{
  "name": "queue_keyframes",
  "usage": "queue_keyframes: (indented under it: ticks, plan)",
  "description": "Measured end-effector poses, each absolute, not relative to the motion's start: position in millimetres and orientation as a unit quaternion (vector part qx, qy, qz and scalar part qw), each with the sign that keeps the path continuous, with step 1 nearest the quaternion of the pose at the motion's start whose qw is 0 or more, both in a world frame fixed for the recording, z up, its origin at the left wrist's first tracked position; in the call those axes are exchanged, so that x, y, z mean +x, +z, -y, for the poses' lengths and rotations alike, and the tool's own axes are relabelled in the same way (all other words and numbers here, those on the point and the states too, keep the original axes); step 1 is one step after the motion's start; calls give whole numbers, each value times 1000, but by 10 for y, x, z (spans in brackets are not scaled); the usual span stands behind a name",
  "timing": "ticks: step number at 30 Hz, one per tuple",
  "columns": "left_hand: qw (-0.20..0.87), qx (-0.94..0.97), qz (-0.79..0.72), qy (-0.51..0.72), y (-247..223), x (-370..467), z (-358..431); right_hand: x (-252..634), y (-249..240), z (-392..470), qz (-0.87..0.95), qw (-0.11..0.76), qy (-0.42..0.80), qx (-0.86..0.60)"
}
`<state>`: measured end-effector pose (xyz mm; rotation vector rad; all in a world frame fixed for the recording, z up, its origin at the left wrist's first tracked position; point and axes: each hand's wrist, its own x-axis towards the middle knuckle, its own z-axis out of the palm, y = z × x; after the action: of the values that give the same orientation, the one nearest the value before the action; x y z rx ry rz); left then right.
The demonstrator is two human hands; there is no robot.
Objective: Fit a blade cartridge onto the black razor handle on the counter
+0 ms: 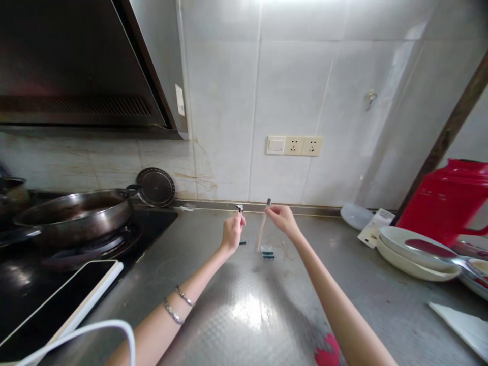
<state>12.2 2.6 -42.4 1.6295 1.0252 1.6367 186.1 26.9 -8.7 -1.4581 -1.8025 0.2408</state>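
Over the metal counter [213, 305], my left hand [232, 233] pinches a small black-and-silver piece [240, 208] whose kind I cannot make out. To its right, my right hand [284, 218] grips a short grey cylinder [269, 202] between thumb and fingers. A thin beige strip [261, 231] hangs just below those fingertips; whether it joins the cylinder is unclear. On the counter between the hands lie small dark green sticks [268, 256] with a bit of clear plastic [267, 248]. Another dark green stick [242, 243] rests beside my left hand.
At left, a steel pan [76, 216] sits on the black stove, with a tablet-like device [57, 305] and white cable [110, 324] in front. Stacked plates [415, 254], a red jug [446, 203] and a white card [376, 227] stand at right. Tiled wall with sockets [304, 146] behind.
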Motion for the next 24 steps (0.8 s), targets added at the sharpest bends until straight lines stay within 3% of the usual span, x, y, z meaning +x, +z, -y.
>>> queue_keyframes:
  ticks: [6,10,14,18,22,24]
  plan:
    - [291,641,-359,613,-338,131,83,2042,385,47,643,600,250,-404]
    - [288,671,-329,599,-247,159,189,2026,615,327,618,642,234,-389]
    - [326,681,-294,586,-186,210,240,2009,712,481,683,597,140,-396]
    - [397,692,-259,544,-137,235,259,2040,738,603,781,491,57,-382]
    - [398,757,-235,463,-27,181,318,2136,757,788,849,366,104,-367]
    - [368,779,-237,450,32,137,350,2192,768,859,843,359,128,-380]
